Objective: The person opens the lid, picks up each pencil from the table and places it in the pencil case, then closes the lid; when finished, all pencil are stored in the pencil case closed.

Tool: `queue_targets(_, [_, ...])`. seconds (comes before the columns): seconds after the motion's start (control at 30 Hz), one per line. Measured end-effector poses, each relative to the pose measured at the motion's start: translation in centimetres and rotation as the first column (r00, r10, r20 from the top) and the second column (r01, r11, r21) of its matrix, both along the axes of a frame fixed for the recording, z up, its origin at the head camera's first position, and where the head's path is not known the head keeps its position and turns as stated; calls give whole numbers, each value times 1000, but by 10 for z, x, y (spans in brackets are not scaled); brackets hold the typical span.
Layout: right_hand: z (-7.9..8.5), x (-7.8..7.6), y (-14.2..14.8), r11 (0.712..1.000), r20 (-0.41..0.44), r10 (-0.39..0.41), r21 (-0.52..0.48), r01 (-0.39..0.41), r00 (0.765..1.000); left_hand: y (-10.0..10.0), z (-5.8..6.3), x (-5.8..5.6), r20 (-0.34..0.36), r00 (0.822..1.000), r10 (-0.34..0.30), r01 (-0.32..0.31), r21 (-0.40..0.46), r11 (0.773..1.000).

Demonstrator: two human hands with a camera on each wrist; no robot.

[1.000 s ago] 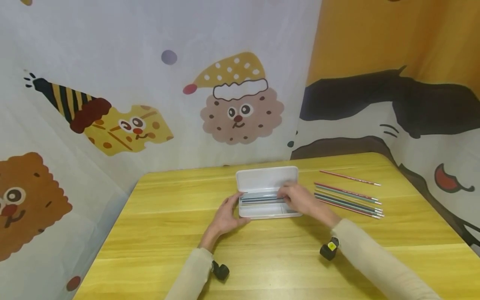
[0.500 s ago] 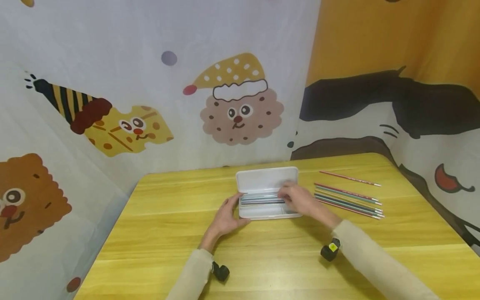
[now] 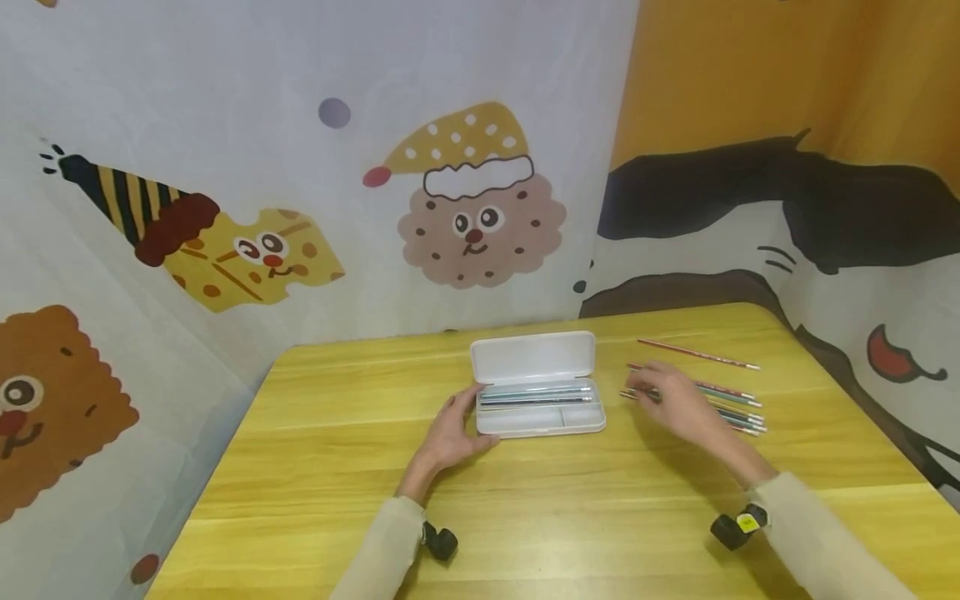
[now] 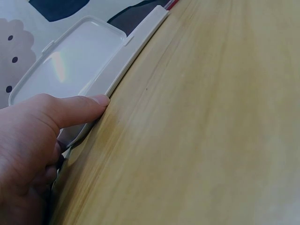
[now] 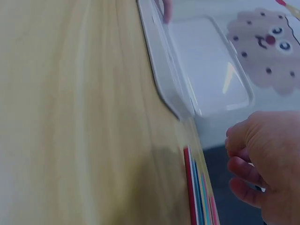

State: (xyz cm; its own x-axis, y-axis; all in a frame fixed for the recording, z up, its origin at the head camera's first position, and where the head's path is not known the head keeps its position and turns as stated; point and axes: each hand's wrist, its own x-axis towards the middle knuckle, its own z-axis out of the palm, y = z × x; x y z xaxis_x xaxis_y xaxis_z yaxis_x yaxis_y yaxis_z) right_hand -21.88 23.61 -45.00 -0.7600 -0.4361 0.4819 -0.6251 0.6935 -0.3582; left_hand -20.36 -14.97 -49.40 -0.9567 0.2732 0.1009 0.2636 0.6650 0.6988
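A white pencil case (image 3: 532,358) lies open on the table, its lid raised at the back. Several pencils (image 3: 534,401) rest in its long rear compartment. My left hand (image 3: 452,435) grips the case's left end; in the left wrist view its thumb (image 4: 84,110) presses the front wall. To the right, my right hand (image 3: 678,404) hovers over a row of loose pencils (image 3: 738,408) and covers part of them. Seen from the right wrist, its fingers (image 5: 246,173) are loosely bent with nothing visible between them, above the pencil ends (image 5: 197,187).
One red pencil (image 3: 697,354) lies apart, behind the row. The yellow wood-grain table (image 3: 555,517) has its back edge against a wall hanging (image 3: 300,150) printed with cartoon figures.
My right hand has left the case's right end and moved right to the loose pencils, uncovering the pencils inside the case. The left hand has stayed in place.
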Motion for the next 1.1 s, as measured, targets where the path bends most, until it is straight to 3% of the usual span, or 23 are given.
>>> queue_targets(0.43, [-16, 34, 62, 989, -34, -148, 9, 149, 988, 0, 1, 0, -16, 1000, -8, 8, 1, 1000])
queue_targets(1.1, [-27, 44, 84, 977, -64, -202, 58, 205, 977, -1, 1, -1, -18, 1000, -11, 12, 14, 1000])
